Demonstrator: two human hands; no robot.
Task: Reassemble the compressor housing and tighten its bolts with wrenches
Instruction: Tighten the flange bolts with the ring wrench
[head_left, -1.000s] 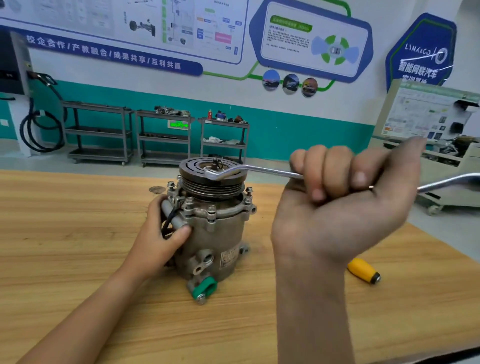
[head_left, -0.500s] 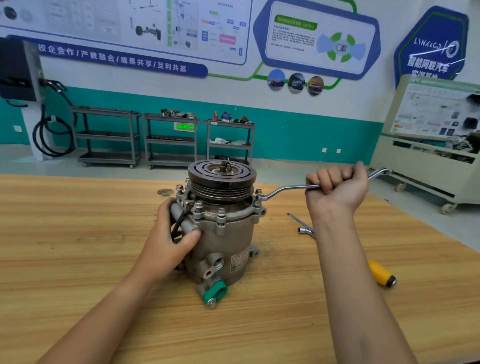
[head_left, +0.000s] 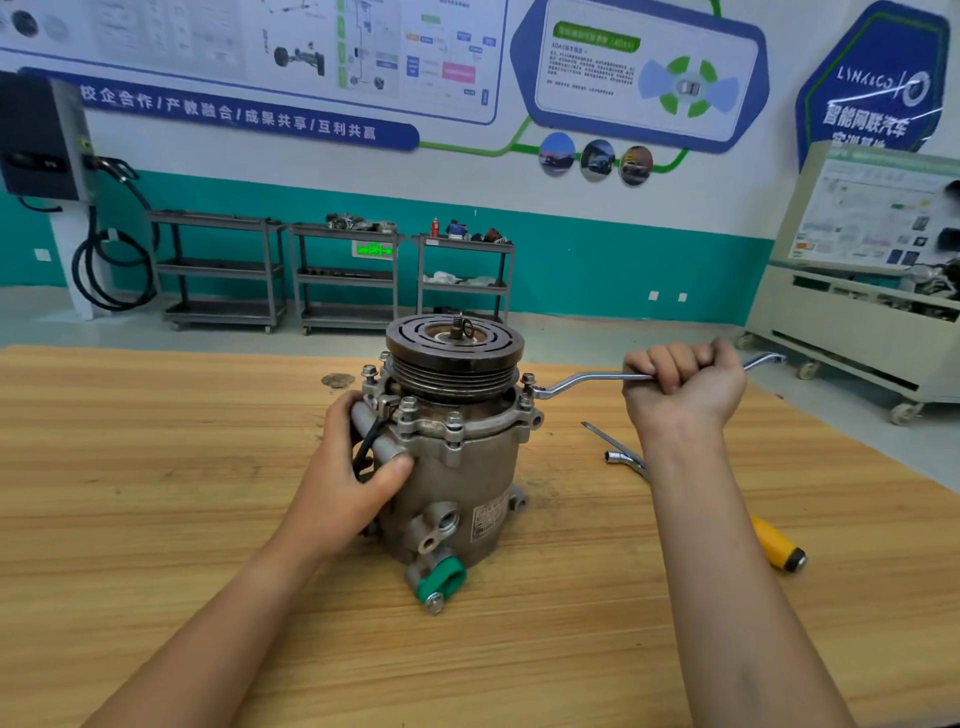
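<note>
A grey metal compressor (head_left: 467, 467) stands upright on the wooden table (head_left: 156, 493), its dark grooved pulley (head_left: 454, 348) on top and a green cap (head_left: 441, 577) low at the front. Several bolts ring the housing flange. My left hand (head_left: 353, 467) grips the compressor's left side, thumb on a pipe fitting. My right hand (head_left: 680, 384) holds the shank of an offset ring wrench (head_left: 582, 382), whose ring end sits on the right flange bolt (head_left: 529, 382).
A second wrench (head_left: 621, 454) lies on the table behind my right forearm, and a yellow-handled screwdriver (head_left: 776, 543) lies to the right. A small dark washer-like stain (head_left: 337, 380) marks the table behind the compressor. Metal shelving carts and a trainer bench stand beyond the table.
My right hand dropped the wrench from above the pulley down to the right flange bolt a second ago; since half a second ago almost nothing has moved. My left hand stays on the housing.
</note>
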